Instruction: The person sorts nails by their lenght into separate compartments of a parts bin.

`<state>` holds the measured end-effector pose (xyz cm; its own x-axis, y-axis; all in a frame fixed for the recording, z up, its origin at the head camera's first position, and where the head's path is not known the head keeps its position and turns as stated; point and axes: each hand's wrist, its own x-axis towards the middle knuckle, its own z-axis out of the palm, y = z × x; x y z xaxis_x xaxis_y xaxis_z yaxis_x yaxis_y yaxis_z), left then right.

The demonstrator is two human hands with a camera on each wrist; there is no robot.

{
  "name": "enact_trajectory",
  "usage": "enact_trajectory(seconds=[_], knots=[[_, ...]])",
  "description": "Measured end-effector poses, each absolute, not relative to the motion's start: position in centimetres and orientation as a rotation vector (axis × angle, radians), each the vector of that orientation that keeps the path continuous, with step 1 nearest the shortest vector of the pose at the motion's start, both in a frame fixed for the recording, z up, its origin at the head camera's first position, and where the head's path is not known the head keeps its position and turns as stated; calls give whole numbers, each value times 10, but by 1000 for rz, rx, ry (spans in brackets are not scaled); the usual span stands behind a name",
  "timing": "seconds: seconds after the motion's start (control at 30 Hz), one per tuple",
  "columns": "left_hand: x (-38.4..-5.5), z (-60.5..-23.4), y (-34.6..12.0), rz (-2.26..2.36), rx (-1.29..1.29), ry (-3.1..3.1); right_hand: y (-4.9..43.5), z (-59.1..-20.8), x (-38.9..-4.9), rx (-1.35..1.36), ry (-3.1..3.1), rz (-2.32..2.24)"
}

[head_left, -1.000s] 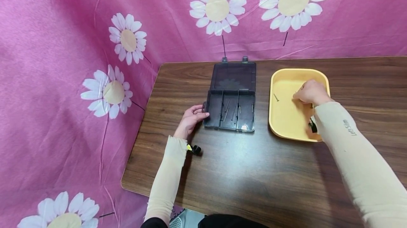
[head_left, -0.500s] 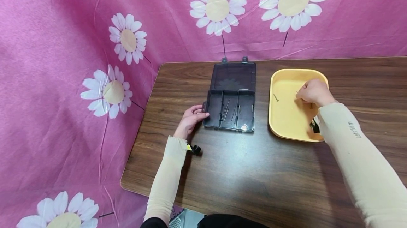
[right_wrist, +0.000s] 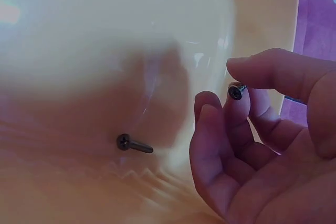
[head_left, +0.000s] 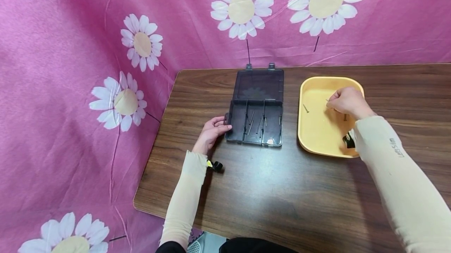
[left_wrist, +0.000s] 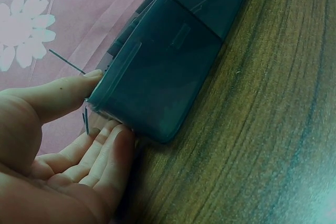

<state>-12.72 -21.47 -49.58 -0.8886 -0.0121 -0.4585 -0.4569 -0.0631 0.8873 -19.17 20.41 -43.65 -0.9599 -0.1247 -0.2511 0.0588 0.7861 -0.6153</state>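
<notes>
My right hand [head_left: 349,101] is over the yellow tray [head_left: 317,146]. Between its thumb and fingers it pinches a screw [right_wrist: 236,92], whose cross-slotted head faces the right wrist camera. Two more screws lie in the tray: one screw [head_left: 306,108] toward the left side, another screw [right_wrist: 134,144] beneath the hand. My left hand [head_left: 211,132] holds the left side of a dark see-through storage box [head_left: 237,127], thumb [left_wrist: 93,74] on its rim and fingers against its side wall. The box's lid [head_left: 258,84] lies folded back. Several screws [head_left: 251,120] lie in its middle and right compartments.
Box and tray stand side by side on a brown wooden table [head_left: 267,198], with a strip of tabletop between them. A pink curtain [head_left: 190,29] with daisies hangs behind and left of the table. Black wrist cameras sit below both hands.
My right hand has lifted slightly from the tray floor with a screw between its fingertips, uncovering another screw below. The left hand and box stay put.
</notes>
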Motion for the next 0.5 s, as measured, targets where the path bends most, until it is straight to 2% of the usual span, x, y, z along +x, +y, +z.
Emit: enact_trajectory(seconds=[0.5], knots=[[-127,-495,-215,2020,-506,1909,204,-428,-187,-9,2700,-964]])
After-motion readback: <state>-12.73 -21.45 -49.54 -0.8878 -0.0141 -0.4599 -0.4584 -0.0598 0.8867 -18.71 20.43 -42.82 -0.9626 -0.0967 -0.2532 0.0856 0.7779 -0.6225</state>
